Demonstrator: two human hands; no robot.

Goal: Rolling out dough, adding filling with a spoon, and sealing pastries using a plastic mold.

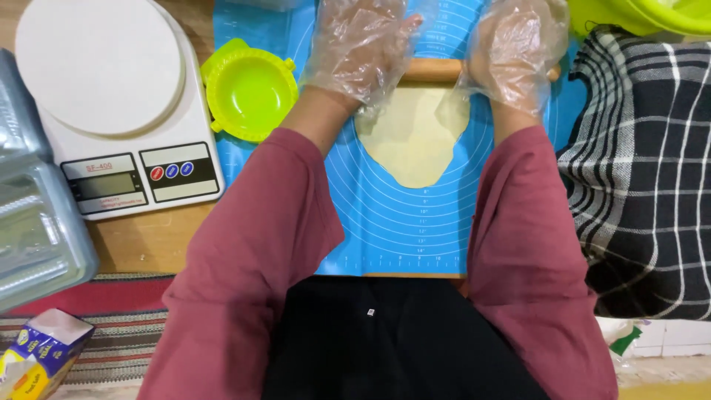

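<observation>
— Where are your hands right now?

— Both on the pin (pixel 435 70); my left hand (pixel 361 46) lies flat over its left part, fingers spread wide and pointing away from me; my right hand (pixel 516 50) lies the same way over its right part; neither is closed round it, the palms just press on top; both wear loose clear gloves.

— Which way does the pin lie?

— Its long axis runs left to right across the mat (pixel 385 215), square to my forearms; only the wooden middle shows between my hands, plus a bit of the right end past my right hand; the rest is under the gloves.

— And the dough?

— The dough (pixel 415 141) is a thin pale sheet on the blue mat, on the desk (pixel 141 241); it lies on my side of the pin, with its far edge touching or under the pin, I cannot tell which; its near edge tapers to a rounded tip pointing at me; it sits between my wrists, about as near to one hand as the other, perhaps a little nearer the left.

— What else is around?

— A lime-green round mould (pixel 249 90) lies open just left of my left wrist, partly on the mat; a white scale (pixel 111 96) stands further left; a grey container (pixel 33 222) is at the far left edge; a checked cloth (pixel 644 170) lies to my right; a lime-green bowl (pixel 644 15) shows at the top right corner; a small carton (pixel 41 355) sits low at the left.
</observation>
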